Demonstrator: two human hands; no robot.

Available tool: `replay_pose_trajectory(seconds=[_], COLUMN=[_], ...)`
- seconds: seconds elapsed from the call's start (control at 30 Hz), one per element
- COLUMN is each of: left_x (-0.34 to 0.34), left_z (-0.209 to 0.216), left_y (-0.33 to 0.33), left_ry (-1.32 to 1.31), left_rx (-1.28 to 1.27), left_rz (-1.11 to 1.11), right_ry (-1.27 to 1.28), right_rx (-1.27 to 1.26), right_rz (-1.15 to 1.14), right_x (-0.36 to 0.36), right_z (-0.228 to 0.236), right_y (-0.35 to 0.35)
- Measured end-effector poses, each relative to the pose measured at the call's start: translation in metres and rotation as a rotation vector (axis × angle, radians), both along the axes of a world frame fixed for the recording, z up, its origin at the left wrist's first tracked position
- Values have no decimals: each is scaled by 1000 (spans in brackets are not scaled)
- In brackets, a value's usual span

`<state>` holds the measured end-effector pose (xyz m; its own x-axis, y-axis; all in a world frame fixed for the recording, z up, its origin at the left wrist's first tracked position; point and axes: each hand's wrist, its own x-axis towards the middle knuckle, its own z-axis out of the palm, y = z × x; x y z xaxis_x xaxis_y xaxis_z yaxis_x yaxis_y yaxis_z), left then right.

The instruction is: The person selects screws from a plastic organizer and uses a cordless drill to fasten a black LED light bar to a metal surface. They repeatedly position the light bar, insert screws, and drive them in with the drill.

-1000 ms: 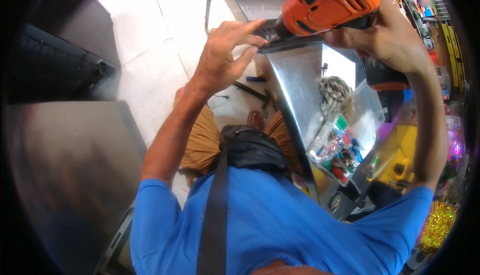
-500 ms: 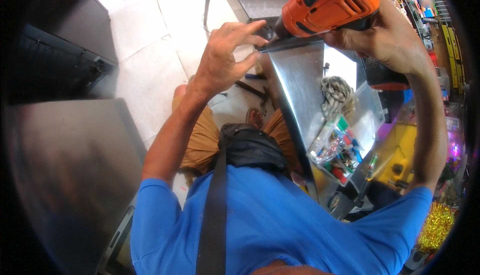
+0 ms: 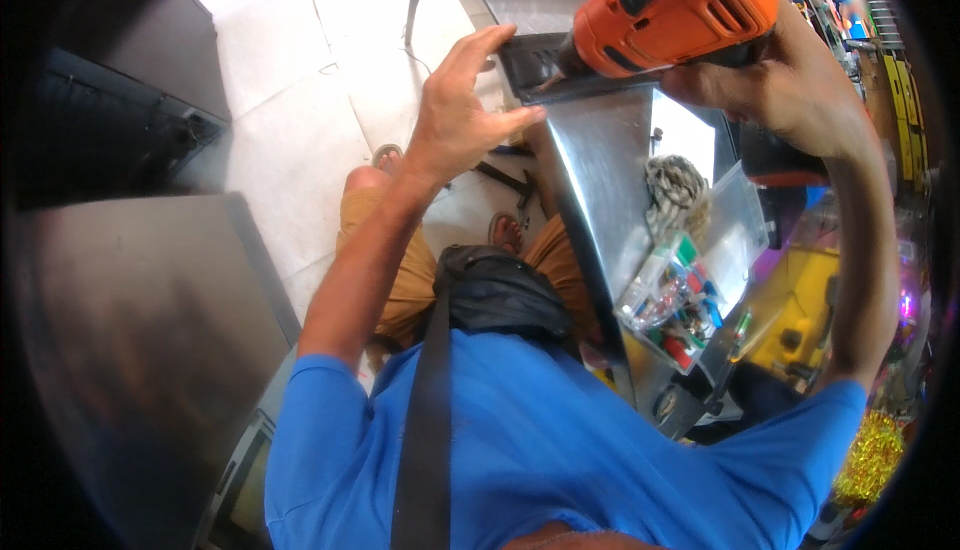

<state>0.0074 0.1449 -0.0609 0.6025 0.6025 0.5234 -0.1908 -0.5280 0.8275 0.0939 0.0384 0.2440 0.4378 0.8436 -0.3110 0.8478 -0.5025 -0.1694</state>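
Note:
My right hand (image 3: 775, 90) is wrapped round the grip of an orange and black cordless drill (image 3: 680, 15), tilted with its nose down to the left. The drill's nose end meets a black bar-like piece (image 3: 520, 62), which lies across the far end of a shiny metal surface (image 3: 590, 135). My left hand (image 3: 455, 110) grips the left end of that black piece, fingers along its far edge and thumb along its near edge. Whether a screw sits under the bit is too small to tell.
On the metal surface to the right lie a bundled grey cloth (image 3: 675, 185) and an open clear plastic box (image 3: 670, 300) of mixed small parts. Grey metal cabinets (image 3: 150, 300) stand at left, beside the pale tiled floor (image 3: 270, 140). A yellow case (image 3: 800, 300) is at right.
My left hand's fingers, bunched near the drill's nose before, have spread and moved onto the end of the black piece. The drill has shifted slightly to the right.

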Motion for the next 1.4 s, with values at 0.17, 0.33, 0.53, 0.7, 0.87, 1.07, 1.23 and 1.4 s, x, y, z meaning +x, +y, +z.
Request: replay_pose_trajectory(seconds=[0.17,0.33,0.53,0.7,0.87,1.07,1.23,1.4], left_x=[-1,5,5,8,5,7,7,6], left_z=[-6,-7,-10,-8,-12,-9,-8,-9], left_y=[-1,1,2,2,3,3,3,3], left_ry=[-3,-54,-82,-99,-78,-80,-72,-85], left_rx=[-10,-42,-57,-64,-30,-31,-32,-42], left_rz=[23,-17,-15,-11,14,16,18,16], right_ry=[182,373,325,333,241,204,254,244], right_rx=[234,270,97,282,13,39,199,278], right_rz=[183,78,14,253,40,-3,37,103], right_x=[54,52,72,84,80,74,70,56], right_z=[-33,-29,-29,-37,-20,-17,-22,-34], right_y=[-19,-20,-14,-20,-11,-9,-18,-24])
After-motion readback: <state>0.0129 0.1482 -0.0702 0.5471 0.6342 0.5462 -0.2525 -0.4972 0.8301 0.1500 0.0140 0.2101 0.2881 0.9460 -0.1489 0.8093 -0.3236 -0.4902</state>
